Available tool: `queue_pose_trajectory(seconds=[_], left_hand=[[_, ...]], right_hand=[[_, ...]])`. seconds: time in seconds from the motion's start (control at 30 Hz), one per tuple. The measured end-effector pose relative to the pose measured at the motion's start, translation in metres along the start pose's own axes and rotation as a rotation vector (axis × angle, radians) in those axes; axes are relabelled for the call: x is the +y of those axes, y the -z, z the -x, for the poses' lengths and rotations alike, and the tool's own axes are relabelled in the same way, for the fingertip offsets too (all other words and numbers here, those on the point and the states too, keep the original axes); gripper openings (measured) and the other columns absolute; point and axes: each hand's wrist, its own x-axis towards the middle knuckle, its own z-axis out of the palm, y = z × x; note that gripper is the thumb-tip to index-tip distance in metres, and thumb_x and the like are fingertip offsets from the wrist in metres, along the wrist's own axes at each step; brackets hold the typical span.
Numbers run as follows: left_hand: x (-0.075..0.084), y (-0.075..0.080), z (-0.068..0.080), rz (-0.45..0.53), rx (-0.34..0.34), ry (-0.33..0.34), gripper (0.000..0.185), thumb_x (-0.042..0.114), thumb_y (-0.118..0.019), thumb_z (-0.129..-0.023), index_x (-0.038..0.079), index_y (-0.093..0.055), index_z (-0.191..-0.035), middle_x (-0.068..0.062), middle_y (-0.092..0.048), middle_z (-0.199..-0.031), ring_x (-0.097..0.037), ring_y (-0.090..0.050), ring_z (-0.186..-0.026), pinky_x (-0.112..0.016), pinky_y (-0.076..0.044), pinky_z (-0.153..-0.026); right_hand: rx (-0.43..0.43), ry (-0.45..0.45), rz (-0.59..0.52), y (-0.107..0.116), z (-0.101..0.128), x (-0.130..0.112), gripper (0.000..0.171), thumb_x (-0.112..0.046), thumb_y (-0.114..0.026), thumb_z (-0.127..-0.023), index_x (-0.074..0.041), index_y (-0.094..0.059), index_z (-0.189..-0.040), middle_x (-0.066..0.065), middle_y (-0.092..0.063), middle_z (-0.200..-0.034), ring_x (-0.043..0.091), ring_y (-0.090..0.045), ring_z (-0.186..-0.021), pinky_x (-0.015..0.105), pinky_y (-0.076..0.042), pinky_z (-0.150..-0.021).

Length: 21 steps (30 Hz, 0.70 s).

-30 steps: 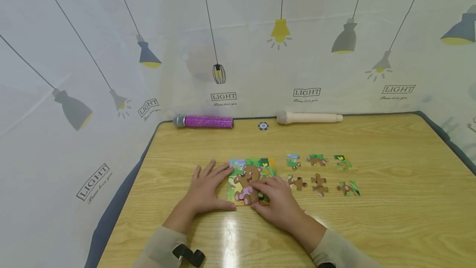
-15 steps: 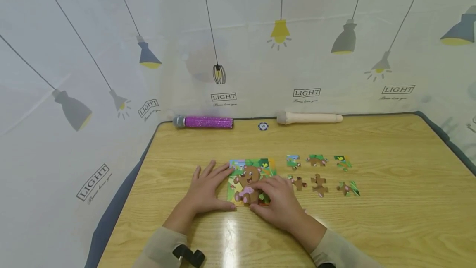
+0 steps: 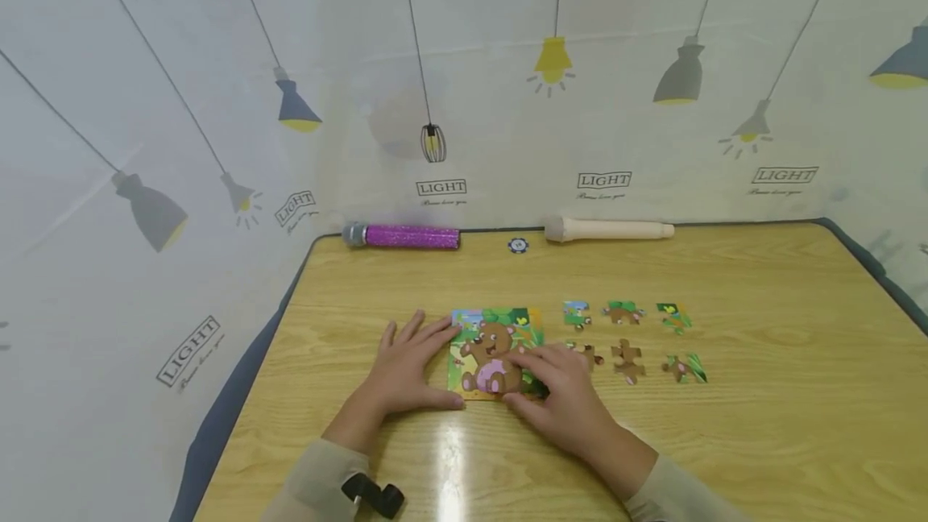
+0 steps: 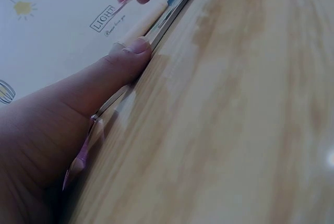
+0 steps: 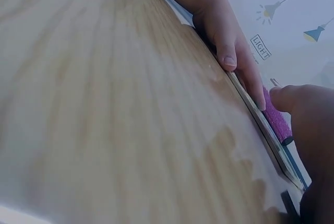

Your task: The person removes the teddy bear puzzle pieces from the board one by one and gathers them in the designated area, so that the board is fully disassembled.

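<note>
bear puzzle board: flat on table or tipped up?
Flat. The puzzle board lies on the table; left hand braces its edge.

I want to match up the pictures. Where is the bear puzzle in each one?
Head: the bear puzzle lies mid-table, between the left hand and right hand.
Left wrist: only its thin edge shows, running up from the thumb toward the top.
Right wrist: its edge runs down to the right, under the other hand's fingers.
Shared landmark: the wooden table.
</note>
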Motion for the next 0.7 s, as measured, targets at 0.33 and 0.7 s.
queue_pose_trajectory(seconds=[0.33, 0.7], left_hand=[[-0.001, -0.001, -0.004, -0.024, 0.014, -0.023, 0.121, 0.09, -0.074, -0.069, 0.032, -0.036, -0.168, 0.007, -0.028, -0.175, -0.04, -0.011, -0.162, -0.075, 0.004, -0.122], [-0.002, -0.002, -0.002, -0.003, 0.02, -0.02, 0.119, 0.087, -0.077, -0.069, 0.032, -0.038, -0.168, 0.006, -0.029, -0.175, -0.041, -0.012, -0.162, -0.075, 0.003, -0.122]], right_hand=[[0.009, -0.023, 0.005, 0.039, 0.03, 0.012, 0.055, -0.017, -0.099, -0.073, -0.007, -0.078, -0.123, -0.005, -0.075, -0.115, 0.016, -0.06, -0.105, 0.026, -0.047, -0.092], [-0.034, -0.115, 0.035, 0.086, 0.063, 0.032, 0.056, -0.017, -0.102, -0.07, -0.02, -0.077, -0.12, -0.012, -0.072, -0.118, 0.012, -0.059, -0.11, 0.022, -0.043, -0.097]])
